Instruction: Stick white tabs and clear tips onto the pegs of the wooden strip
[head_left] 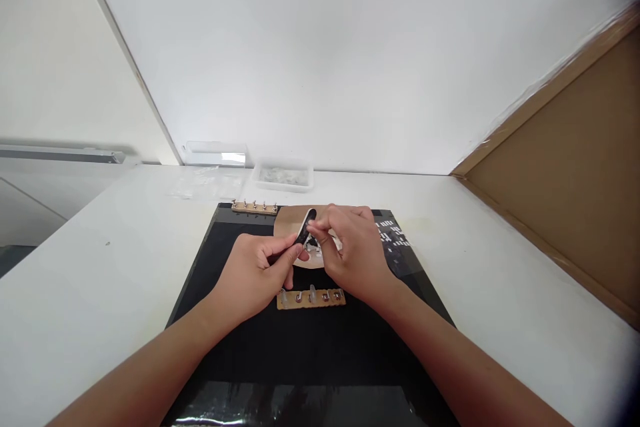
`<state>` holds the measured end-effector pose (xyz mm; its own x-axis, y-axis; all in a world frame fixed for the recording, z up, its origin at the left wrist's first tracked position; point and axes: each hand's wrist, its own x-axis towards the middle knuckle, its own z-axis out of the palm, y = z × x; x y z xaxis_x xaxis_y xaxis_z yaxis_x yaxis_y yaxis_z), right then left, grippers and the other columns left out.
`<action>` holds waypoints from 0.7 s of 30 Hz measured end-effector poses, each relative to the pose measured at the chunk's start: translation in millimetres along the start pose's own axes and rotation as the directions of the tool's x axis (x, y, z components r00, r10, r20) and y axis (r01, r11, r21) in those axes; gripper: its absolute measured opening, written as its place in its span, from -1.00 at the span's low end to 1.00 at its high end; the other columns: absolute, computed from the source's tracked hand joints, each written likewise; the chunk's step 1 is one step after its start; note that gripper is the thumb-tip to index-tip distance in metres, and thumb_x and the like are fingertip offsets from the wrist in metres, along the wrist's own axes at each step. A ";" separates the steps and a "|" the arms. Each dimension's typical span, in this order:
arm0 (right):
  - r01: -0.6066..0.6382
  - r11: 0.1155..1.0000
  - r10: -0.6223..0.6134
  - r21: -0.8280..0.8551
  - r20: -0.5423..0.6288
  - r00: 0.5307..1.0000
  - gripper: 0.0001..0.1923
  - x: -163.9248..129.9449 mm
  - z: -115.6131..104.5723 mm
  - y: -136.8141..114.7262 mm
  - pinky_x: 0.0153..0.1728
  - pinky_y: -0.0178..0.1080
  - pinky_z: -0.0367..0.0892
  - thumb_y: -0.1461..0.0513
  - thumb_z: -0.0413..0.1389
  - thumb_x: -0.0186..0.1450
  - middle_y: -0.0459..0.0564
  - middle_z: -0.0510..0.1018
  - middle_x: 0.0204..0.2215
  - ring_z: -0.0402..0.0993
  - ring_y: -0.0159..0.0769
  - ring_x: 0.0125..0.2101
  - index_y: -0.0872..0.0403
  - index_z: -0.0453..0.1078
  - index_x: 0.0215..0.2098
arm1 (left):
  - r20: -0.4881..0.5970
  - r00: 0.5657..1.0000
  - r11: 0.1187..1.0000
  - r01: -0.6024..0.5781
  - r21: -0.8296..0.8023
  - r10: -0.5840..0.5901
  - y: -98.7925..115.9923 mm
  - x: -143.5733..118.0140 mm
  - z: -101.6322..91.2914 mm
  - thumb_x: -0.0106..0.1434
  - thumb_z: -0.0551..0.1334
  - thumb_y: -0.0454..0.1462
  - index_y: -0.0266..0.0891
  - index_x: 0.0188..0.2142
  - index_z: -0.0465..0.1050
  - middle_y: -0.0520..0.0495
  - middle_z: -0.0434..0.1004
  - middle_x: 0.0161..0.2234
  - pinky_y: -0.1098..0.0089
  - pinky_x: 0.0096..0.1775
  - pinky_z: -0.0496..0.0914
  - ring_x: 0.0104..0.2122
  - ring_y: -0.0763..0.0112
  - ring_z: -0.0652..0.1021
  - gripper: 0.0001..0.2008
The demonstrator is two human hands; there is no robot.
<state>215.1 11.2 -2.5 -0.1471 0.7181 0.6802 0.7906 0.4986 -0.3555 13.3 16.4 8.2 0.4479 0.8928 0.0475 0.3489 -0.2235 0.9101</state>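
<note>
Between thumb and fingers, my left hand (257, 272) grips a small black oblong piece (309, 216) with round ends and a pale edge, tilted up to the right. My right hand (354, 243) is closed in a pinch against the face of this piece; whatever its fingertips hold is too small to make out. Beneath both hands lies a tan rounded sheet (289, 219), with some black and white bits on it partly hidden by my fingers. Nearer to me, a cardboard strip (320, 304) carries several small metal and clear parts.
A black mat (310, 353) lies on the white table (90, 300). At its far left is another strip (255, 208) with upright metal pins; small white pieces (393, 230) lie right. Behind are a clear tray (283, 177) and plastic bags (205, 183). A brown panel (565, 160) stands right.
</note>
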 end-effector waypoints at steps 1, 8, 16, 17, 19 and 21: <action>0.005 1.000 -0.005 -0.003 -0.001 1.000 -0.75 0.0 -0.5 0.2 -0.18 -0.13 0.13 0.23 0.10 0.51 -0.18 0.52 -0.48 0.38 -0.32 -0.48 0.00 0.27 -0.36 | 0.004 1.000 1.000 -0.006 -0.004 0.006 -0.4 0.1 -0.1 0.47 0.21 -0.09 -0.25 -0.08 0.75 0.04 0.52 -0.63 0.52 -0.54 0.33 -0.66 0.54 0.38 -0.63; 0.049 0.998 -0.051 -0.034 -0.044 0.998 -0.75 0.2 -1.1 0.4 -0.21 -0.13 0.10 0.26 0.09 0.51 -0.17 0.54 -0.47 0.39 -0.34 -0.49 0.00 0.24 -0.36 | 0.022 1.000 0.999 0.007 -0.053 -0.006 1.0 -1.1 -1.8 0.46 0.23 -0.08 -0.26 -0.08 0.75 0.03 0.51 -0.64 0.53 -0.53 0.35 -0.67 0.55 0.39 -0.63; 0.071 0.997 -0.072 -0.036 -0.019 0.997 -0.74 -1.3 -2.5 0.3 -0.22 -0.11 0.10 0.24 0.09 0.51 -0.18 0.53 -0.48 0.35 -0.35 -0.51 0.01 0.24 -0.37 | 0.041 0.999 0.996 0.020 -0.091 -0.016 0.8 -1.2 -0.9 0.46 0.24 -0.09 -0.25 -0.08 0.74 0.04 0.51 -0.63 0.55 -0.54 0.34 -0.66 0.56 0.41 -0.65; 0.067 0.997 -0.068 -0.041 -0.035 0.997 -0.74 -1.6 -2.4 0.0 -0.22 -0.11 0.10 0.25 0.09 0.51 -0.18 0.53 -0.48 0.35 -0.35 -0.52 0.01 0.24 -0.37 | 0.035 0.999 0.997 0.012 -0.082 -0.009 0.1 -0.9 -0.7 0.47 0.23 -0.08 -0.25 -0.08 0.74 0.04 0.52 -0.63 0.54 -0.54 0.34 -0.65 0.56 0.40 -0.65; 0.044 0.998 -0.048 -0.050 -0.080 0.996 -0.75 -2.2 -1.5 -0.8 -0.21 -0.10 0.10 0.25 0.09 0.51 -0.17 0.55 -0.46 0.36 -0.35 -0.51 0.01 0.25 -0.36 | 0.018 1.000 0.998 0.000 -0.056 0.001 -1.1 -0.2 -0.4 0.48 0.22 -0.08 -0.24 -0.07 0.74 0.03 0.53 -0.61 0.54 -0.54 0.35 -0.65 0.55 0.41 -0.63; 0.059 0.998 -0.060 -0.032 -0.048 0.997 -0.74 -2.8 -0.3 -1.6 -0.23 -0.11 0.09 0.24 0.08 0.52 -0.16 0.54 -0.48 0.37 -0.34 -0.50 0.01 0.24 -0.37 | 0.006 1.000 1.000 -0.004 -0.028 0.004 -1.5 0.0 -0.1 0.48 0.21 -0.08 -0.23 -0.06 0.74 0.04 0.53 -0.61 0.53 -0.54 0.36 -0.64 0.53 0.43 -0.63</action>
<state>214.4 8.2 -3.7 -0.1660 0.6629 0.7301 0.7991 0.5242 -0.2943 12.7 16.7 6.9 0.4539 0.8897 0.0487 0.3237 -0.2155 0.9213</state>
